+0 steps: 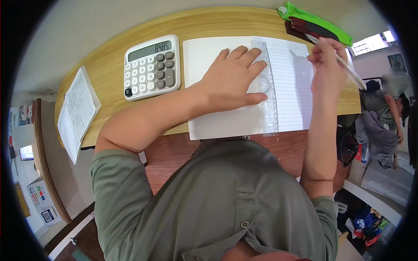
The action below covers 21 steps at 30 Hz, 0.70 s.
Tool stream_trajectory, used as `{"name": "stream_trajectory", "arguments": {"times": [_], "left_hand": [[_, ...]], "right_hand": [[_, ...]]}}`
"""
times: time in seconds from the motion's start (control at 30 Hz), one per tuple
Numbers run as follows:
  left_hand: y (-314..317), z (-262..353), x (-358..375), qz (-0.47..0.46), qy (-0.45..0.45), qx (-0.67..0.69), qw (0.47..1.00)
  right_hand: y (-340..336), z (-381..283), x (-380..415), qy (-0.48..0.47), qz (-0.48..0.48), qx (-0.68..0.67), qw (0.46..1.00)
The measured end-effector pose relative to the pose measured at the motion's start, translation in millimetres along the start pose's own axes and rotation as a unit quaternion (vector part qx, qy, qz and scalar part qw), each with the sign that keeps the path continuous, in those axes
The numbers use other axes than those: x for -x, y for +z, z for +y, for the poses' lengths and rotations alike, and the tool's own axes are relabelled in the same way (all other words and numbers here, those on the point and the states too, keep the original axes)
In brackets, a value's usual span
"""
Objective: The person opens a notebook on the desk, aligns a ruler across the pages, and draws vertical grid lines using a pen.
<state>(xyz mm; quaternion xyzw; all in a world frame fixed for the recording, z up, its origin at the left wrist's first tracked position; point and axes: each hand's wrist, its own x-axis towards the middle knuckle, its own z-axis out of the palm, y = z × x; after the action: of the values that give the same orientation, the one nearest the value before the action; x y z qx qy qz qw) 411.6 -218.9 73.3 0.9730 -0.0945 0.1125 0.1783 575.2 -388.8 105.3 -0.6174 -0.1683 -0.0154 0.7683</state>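
An open notebook with a blank left page and a lined right page lies on the desk. Along its fold stands a clear plastic ruler with cut-out shapes. My left hand rests flat on the blank page, fingers spread, with the fingertips and thumb on the ruler's left edge. Above the right edge of the lined page, my right hand is closed around a slim white pen. One pointed end of the pen is toward the far side of the desk. I can make out no writing on the lined page.
A white calculator reading 8485 sits left of the notebook. Printed papers lie at the desk's left edge. A dark red stapler and a bright green pouch are at the back right. Another person sits off to the right.
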Motion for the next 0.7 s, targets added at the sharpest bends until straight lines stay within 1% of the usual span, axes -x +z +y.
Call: {"name": "stream_trajectory", "arguments": {"times": [0.07,0.13,0.23,0.33,0.4,0.53,0.6,0.7], "left_hand": [[-0.4,0.0,-0.4,-0.002,-0.003,0.007,1.000],[-0.6,0.7,-1.2,-0.005,-0.004,0.003,1.000],[-0.2,2.0,-1.3,-0.007,-0.006,-0.007,1.000],[-1.2,3.0,-2.4,-0.006,-0.004,-0.014,1.000],[-1.9,3.2,-3.5,-0.007,0.000,-0.016,1.000],[-1.0,1.6,-4.0,-0.002,0.007,-0.016,1.000],[0.0,1.8,-4.3,0.001,0.010,-0.017,1.000],[-0.9,1.6,-5.1,0.002,0.012,-0.018,1.000]], "right_hand": [[-16.6,-6.9,5.7,-0.010,0.017,-0.010,1.000],[-34.4,-8.3,11.9,0.007,0.054,-0.023,0.998],[-58.4,-9.8,24.2,0.004,0.077,-0.029,0.997],[-85.5,-3.9,29.3,0.004,0.109,-0.040,0.993],[-99.5,0.6,32.6,0.021,0.147,-0.038,0.988],[-119.3,19.6,31.3,0.031,0.154,-0.045,0.987],[-118.3,23.5,31.2,0.008,0.118,0.002,0.993],[-113.7,24.7,33.8,-0.003,0.108,0.024,0.994]]}}
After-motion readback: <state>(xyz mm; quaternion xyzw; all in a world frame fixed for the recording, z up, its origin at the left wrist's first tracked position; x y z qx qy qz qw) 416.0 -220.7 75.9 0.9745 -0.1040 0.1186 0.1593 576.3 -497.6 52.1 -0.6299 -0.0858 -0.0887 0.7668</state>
